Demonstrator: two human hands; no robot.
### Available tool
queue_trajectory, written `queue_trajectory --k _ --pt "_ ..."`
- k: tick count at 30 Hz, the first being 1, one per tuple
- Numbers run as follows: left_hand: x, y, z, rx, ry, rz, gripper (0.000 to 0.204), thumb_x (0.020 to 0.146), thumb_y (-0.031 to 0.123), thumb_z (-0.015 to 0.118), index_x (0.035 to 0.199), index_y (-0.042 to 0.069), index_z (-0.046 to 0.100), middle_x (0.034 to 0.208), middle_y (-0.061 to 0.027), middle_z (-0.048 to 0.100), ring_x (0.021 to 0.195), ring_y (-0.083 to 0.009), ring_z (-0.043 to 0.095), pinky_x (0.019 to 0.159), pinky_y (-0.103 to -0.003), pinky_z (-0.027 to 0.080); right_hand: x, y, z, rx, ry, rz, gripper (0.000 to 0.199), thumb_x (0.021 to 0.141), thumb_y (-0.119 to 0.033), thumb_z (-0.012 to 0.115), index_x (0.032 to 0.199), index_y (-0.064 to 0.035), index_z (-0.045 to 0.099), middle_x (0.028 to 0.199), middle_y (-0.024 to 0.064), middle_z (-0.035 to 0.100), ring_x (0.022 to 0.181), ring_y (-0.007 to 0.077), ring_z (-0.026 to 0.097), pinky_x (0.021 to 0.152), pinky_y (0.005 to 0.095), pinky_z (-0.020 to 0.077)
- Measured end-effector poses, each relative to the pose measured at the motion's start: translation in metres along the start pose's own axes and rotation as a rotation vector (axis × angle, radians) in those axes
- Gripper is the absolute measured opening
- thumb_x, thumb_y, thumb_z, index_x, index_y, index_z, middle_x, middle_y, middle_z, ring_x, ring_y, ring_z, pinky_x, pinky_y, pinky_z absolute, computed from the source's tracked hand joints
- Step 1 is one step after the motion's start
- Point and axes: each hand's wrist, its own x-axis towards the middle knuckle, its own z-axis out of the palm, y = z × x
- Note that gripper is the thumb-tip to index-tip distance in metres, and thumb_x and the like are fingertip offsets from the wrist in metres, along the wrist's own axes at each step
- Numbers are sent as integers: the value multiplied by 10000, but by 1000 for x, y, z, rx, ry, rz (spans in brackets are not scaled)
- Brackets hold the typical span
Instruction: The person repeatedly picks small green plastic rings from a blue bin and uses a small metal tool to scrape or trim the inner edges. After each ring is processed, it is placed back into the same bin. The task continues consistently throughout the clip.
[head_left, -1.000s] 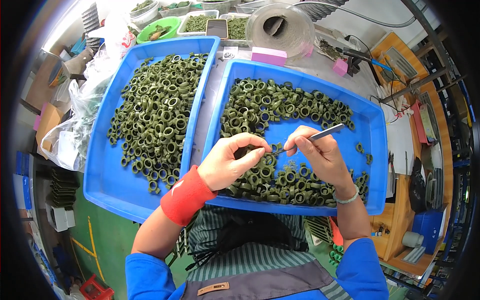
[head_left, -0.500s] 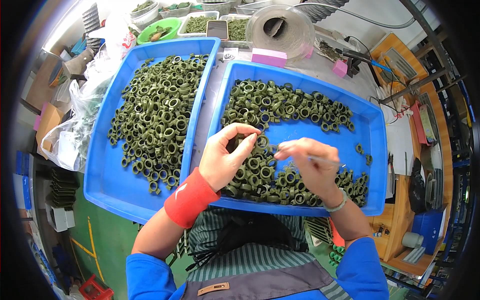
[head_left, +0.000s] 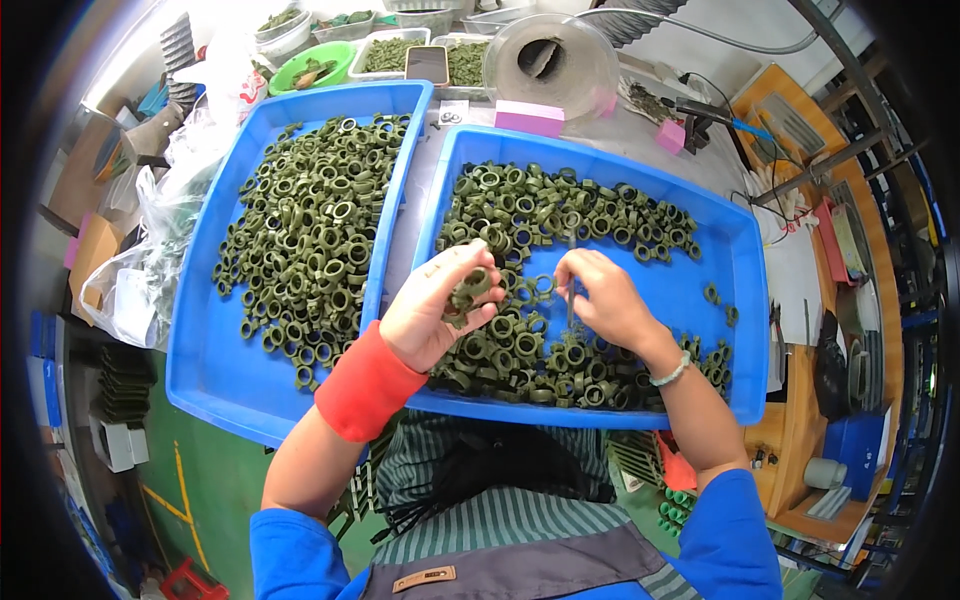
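My left hand (head_left: 425,315), with a red wristband (head_left: 368,385), is turned palm up over the right blue tray (head_left: 755,330), its fingers curled round a few dark green rings (head_left: 467,292). Just to its right, my right hand (head_left: 612,305) pinches a thin metal rod-like tool (head_left: 571,300) upright; its exact kind is unclear. A single green ring (head_left: 544,285) shows close to the tool; whether they touch I cannot tell. Many similar rings (head_left: 625,215) with small lugs lie below and around both hands, curving along the tray's far, left and near sides.
A left blue tray (head_left: 212,375) holds a large heap of green rings (head_left: 310,240). Behind stand a phone (head_left: 427,65), tubs of small green pieces (head_left: 392,52), a green bowl (head_left: 340,58), a clear round container (head_left: 590,85) and pink blocks (head_left: 530,118). Plastic bags (head_left: 150,260) lie at the left.
My left hand has turned from a fingertip pinch to palm up with rings in its fingers. My right hand has moved slightly up and left, and its tool has swung from sideways to upright.
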Motion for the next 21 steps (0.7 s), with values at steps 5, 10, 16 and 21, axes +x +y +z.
queue_trajectory --k 5,10,16,21 --pt "2 -12 -5 264 -120 90 317 947 89 673 1260 59 632 918 26 618 717 -26 500 573 -179 358 -1 -30 -7 575 169 45 211 833 50 715 943 -15 546 980 83 623 878 158 658 808 287 586" --pt "1 -13 1 397 -43 68 258 957 118 671 1200 33 656 981 11 655 712 -12 499 564 -166 352 -3 -49 -5 583 254 -80 253 805 78 738 936 -16 543 1001 87 626 886 162 657 785 295 598" --pt "0 -11 4 302 -49 28 215 993 205 634 1123 39 674 912 25 644 723 -10 538 552 -155 362 -5 -53 -9 531 272 -106 247 793 84 727 920 -32 550 1020 107 655 894 212 672 749 321 585" --pt "-2 -7 5 441 -107 -45 226 993 231 636 1105 39 680 870 34 621 702 -4 514 528 -151 349 -4 -52 -18 357 243 -244 199 805 76 690 904 -41 564 1061 130 695 908 263 689 752 351 566"
